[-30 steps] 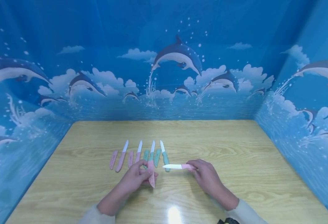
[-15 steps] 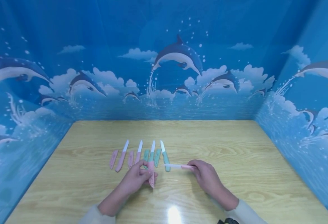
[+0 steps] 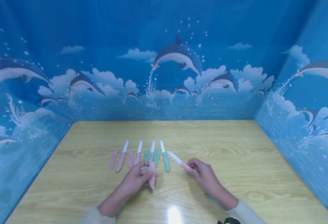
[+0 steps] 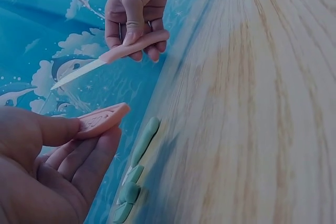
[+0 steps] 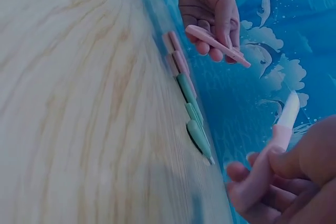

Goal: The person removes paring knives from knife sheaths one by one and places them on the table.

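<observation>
A pink blade sheath [image 3: 151,175] is pinched between the thumb and fingers of my left hand [image 3: 137,179], raised above the table. My right hand [image 3: 206,175] grips a knife by its pink handle [image 5: 257,177]; its white blade [image 3: 174,157] points up and to the left, apart from the sheath. In the left wrist view the pink sheath [image 4: 102,121] lies across my fingertips, below the blade [image 4: 79,74]. Just beyond the left hand, a green-handled knife [image 3: 151,152] is partly hidden by it. Another green-handled knife [image 3: 166,160] lies between the two hands.
Pink-handled knives [image 3: 121,160] and pink sheaths [image 3: 113,159] lie in a row at the left of the wooden table [image 3: 222,137]. Green sheaths [image 3: 157,157] lie among the green knives. A blue dolphin-print curtain [image 3: 110,62] surrounds the table's back and sides.
The knife in my right hand has turned from lying sideways, tip toward the sheath, to pointing up and left. My left hand keeps holding the sheath in nearly the same place.
</observation>
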Action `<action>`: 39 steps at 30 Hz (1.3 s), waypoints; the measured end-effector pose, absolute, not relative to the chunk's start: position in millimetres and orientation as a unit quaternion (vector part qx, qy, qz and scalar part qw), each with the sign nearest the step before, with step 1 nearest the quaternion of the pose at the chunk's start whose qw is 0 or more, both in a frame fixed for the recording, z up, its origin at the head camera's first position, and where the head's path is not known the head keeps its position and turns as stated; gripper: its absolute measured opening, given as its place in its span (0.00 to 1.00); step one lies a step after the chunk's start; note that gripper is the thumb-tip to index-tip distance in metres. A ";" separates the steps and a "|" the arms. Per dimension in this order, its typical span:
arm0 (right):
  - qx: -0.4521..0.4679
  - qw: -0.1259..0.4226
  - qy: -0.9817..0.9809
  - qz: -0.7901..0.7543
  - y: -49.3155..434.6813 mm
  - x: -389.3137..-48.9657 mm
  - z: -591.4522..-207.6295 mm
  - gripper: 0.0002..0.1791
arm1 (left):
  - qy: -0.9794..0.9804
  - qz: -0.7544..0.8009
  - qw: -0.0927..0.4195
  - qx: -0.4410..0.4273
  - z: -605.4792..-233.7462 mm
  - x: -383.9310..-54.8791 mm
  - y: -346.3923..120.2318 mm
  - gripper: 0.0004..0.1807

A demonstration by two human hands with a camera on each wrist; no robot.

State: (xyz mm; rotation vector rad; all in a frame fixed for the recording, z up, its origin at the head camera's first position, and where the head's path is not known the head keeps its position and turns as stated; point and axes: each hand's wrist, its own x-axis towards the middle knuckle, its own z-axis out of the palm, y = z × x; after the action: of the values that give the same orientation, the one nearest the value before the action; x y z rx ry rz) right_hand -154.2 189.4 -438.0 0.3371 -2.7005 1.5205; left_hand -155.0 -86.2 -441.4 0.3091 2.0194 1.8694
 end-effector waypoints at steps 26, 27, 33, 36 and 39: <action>0.063 -0.226 -0.684 0.691 188.8 -148.6 -441.3 0.20 | 0.708 0.666 0.201 0.122 -441.1 -155.6 -83.5 0.17; 0.062 -0.226 -0.686 0.689 188.6 -148.6 -441.4 0.19 | 0.707 0.666 0.203 0.124 -441.1 -155.6 -83.6 0.17; 0.039 -0.210 -0.704 0.678 185.9 -149.0 -440.7 0.16 | 0.707 0.663 0.205 0.139 -442.0 -155.9 -83.0 0.18; 0.032 -0.199 -0.711 0.674 185.3 -149.6 -440.3 0.16 | 0.711 0.661 0.201 0.132 -441.8 -157.0 -81.1 0.18; 0.031 -0.194 -0.716 0.670 185.3 -150.2 -439.6 0.15 | 0.721 0.656 0.197 0.108 -441.5 -158.5 -78.6 0.17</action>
State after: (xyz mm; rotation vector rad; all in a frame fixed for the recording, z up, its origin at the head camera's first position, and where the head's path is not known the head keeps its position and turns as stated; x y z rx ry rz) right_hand -150.2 185.3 -439.6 0.1115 -2.5772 2.4126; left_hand -158.5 -78.6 -441.5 0.3014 2.0184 1.8371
